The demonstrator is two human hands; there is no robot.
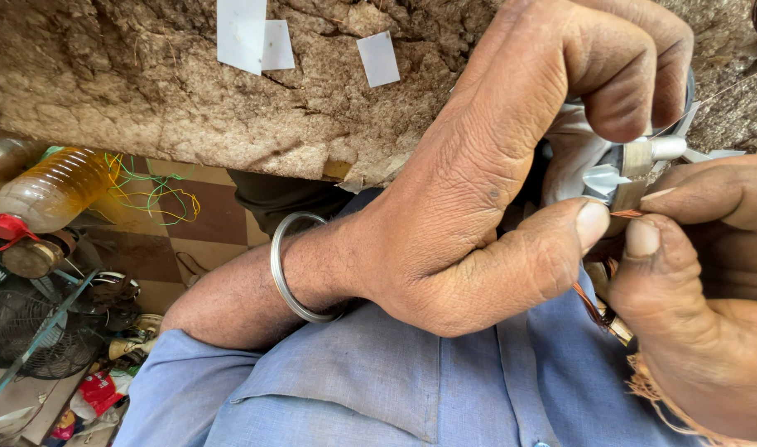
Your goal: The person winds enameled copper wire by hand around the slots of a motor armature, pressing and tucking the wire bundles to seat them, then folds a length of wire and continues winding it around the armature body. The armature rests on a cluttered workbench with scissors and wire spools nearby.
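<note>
The left hand (511, 165) covers most of the small metal part (639, 161) it grips, so its shape cannot be told. At three o'clock the right hand (709, 290) is cut off by the edge; the copper wire (589, 302) runs out of sight between thumb and palm. At nine o'clock the oil bottle (51, 190) and the fan grille (31, 331) are cropped. The litter at seven o'clock is too small to name.

Lighting: I read soft, even daylight, bright, no harsh glare. Shadows: I note faint ones between the fingers of the left hand (478, 182). Focus: sharp on hands; floor clutter (72, 331) slightly soft. Edges: mild wide-angle stretch.
</note>
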